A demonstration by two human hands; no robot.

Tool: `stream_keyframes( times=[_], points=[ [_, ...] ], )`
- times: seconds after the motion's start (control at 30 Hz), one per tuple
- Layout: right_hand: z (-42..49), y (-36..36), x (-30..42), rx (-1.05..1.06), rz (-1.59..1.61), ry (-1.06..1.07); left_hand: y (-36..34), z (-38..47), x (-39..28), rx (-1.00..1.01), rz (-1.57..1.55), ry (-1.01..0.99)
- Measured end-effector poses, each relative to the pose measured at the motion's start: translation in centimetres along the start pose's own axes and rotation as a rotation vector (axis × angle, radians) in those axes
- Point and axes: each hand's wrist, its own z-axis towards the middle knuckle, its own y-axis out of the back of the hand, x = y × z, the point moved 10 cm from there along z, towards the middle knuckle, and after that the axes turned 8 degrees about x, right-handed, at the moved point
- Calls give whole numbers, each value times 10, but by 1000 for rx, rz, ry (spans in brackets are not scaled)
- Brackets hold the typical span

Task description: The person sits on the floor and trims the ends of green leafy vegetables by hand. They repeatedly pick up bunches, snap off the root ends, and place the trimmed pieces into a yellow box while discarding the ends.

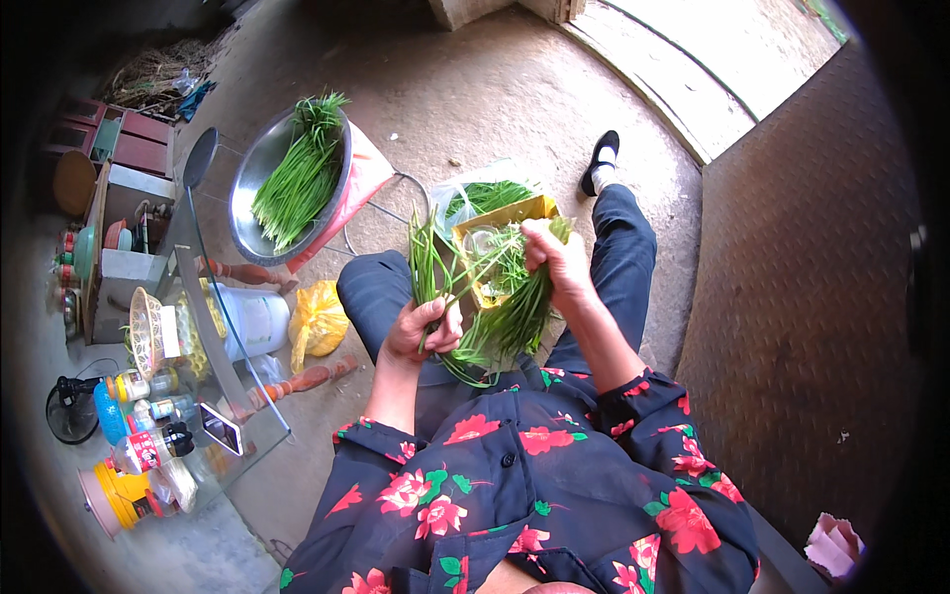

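Note:
My left hand (424, 328) is closed around a small bunch of long green chives (421, 269), whose upper ends rise above the fist. My right hand (558, 260) grips a larger bunch of chives (523, 312) that hangs down toward my lap, with pale ends near the thumb. A few stalks stretch across between the two hands. Below them, between my knees, stands a yellow-edged box (536, 208) with green and whitish trimmings (508, 260) inside. Behind it lies a clear plastic bag (447, 200) with more chives (493, 195).
At the upper left, a metal basin (245, 178) holds a heap of chives (300, 178). A glass-topped table (256, 438) to the left bears bottles, a basket (146, 330) and a phone (222, 428). Near my left knee sits a yellow plastic bag (319, 319). A metal door (801, 297) stands at right.

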Motion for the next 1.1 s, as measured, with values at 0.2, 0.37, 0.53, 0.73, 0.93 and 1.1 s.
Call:
stream_keyframes(
  times=[0.2, 0.37, 0.53, 0.73, 0.93, 1.1],
  points=[
    [6, 68, 70, -221, -300, 226, 5, -31, -14, -101, 15, -81],
    [2, 94, 84, -279, -455, 287, 9, -51, -67, -94, 52, -376],
    [-4, 69, 67, -202, -523, 201, 27, -47, -94, -591, 235, -449],
    [-10, -8, 32, 20, -504, 57, 39, 27, -37, -688, 722, -154],
    [-7, -24, 15, 53, -466, 23, 39, 30, -13, -753, 828, -16],
    [-8, -26, 12, 110, -450, -34, 42, 18, 4, -744, 447, 39]
  ],
)
